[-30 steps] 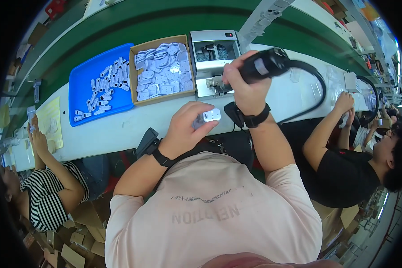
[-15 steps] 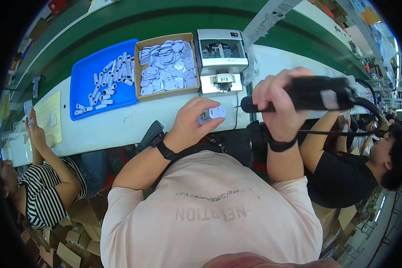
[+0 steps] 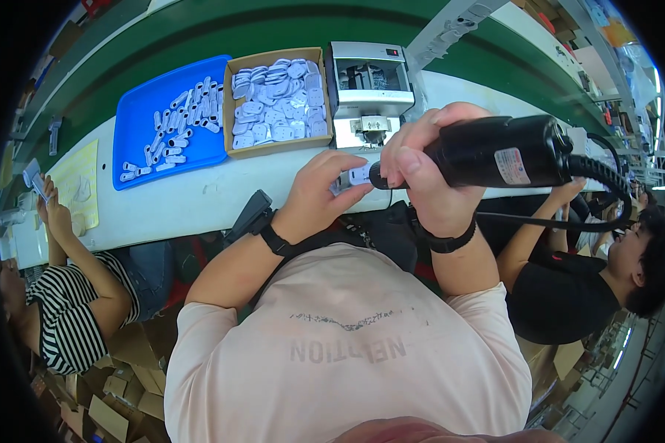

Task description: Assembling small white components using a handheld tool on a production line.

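Note:
Between the thumb and fingers of my left hand (image 3: 320, 190) is a small white plastic housing (image 3: 359, 176). My right hand (image 3: 437, 164) is wrapped round a black electric screwdriver (image 3: 495, 153), held nearly level with its cord trailing off to the right. The front end of the screwdriver is up against the housing's right side; its bit is hidden there. Just beyond both hands stands a silver screw feeder (image 3: 370, 96) with a see-through window.
Left of the feeder is a cardboard box (image 3: 277, 148) full of white plastic covers. A blue tray (image 3: 134, 122) beside it carries several small white parts. Co-workers sit on both sides: one in a striped shirt (image 3: 77, 325) at left, another in a black shirt (image 3: 569, 295) at right.
My right hand has brought the screwdriver leftward until its front end meets the housing; before, there was a gap. My left hand keeps its grip in nearly the same spot.

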Tool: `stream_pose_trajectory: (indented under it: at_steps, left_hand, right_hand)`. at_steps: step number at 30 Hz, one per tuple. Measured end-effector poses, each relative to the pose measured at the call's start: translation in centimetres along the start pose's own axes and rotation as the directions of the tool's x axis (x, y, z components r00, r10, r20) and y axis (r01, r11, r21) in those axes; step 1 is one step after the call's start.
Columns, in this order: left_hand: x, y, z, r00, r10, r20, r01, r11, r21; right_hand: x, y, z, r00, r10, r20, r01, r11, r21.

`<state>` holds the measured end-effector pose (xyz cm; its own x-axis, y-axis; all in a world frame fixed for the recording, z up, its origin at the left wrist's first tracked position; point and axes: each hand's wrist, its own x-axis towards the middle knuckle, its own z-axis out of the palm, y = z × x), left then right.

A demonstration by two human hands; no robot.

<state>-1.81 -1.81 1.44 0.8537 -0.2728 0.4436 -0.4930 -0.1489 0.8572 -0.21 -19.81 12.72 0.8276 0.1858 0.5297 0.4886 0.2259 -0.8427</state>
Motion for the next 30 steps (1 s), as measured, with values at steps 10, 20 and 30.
stream_pose_trajectory:
  at_steps: [10, 20, 30]
  left_hand:
    - [0.2, -0.3, 0.2, 1.0, 0.016, -0.002, -0.016, 1.0, -0.017]
    - [0.1, -0.4, 0.7, 1.0, 0.024, -0.014, -0.024, 1.0, -0.003]
    - [0.6, 0.1, 0.3, 0.998, -0.009, 0.059, 0.006, 0.999, 0.039]
  right_hand:
    - [0.3, 0.6, -0.1, 1.0, -0.008, 0.028, 0.008, 1.0, -0.03]
    - [-0.2, 1.2, -0.2, 0.999, 0.018, 0.045, -0.017, 1.0, -0.02]
    - [-1.3, 1.4, -0.9, 0.995, -0.07, -0.066, 0.075, 0.994, 0.081]
